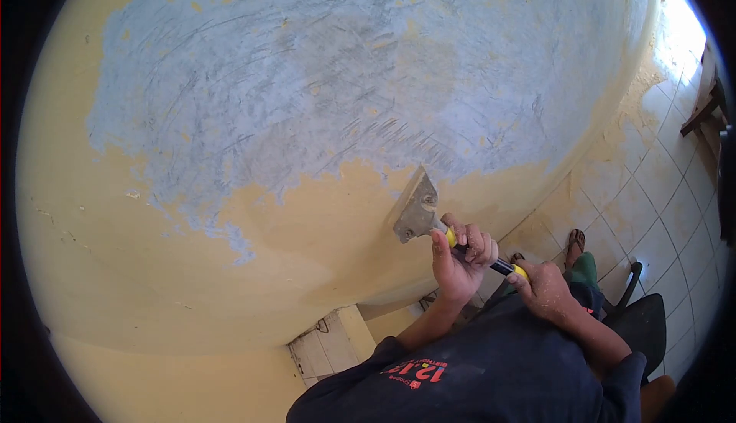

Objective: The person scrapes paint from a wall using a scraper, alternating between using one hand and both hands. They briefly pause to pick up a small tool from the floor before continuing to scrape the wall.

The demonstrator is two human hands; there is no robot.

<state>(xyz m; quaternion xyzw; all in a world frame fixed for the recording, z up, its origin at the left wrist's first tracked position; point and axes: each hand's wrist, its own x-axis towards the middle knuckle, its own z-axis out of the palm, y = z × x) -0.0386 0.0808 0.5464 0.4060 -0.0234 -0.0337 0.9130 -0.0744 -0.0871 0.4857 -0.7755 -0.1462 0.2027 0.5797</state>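
Observation:
A wall scraper [418,210] with a broad, dusty metal blade and a black and yellow handle is held in both hands. My left hand [464,262] wraps the handle close behind the blade, its thumb along the near side. Farther back, my right hand [543,291] closes round the handle's yellow end. The blade overlaps the yellow painted wall [330,247], its upper corner by the lower edge of a large bared grey patch [322,93]. Scratch marks and small yellow flecks cover that patch. Dust clings to the fingers.
A tiled floor [652,201] runs along the right, with paint debris [613,139] by the wall's foot. A black chair [642,323] stands close to my legs. Brown wooden furniture [701,105] is at the far right. A tiled ledge [326,346] shows below the wall.

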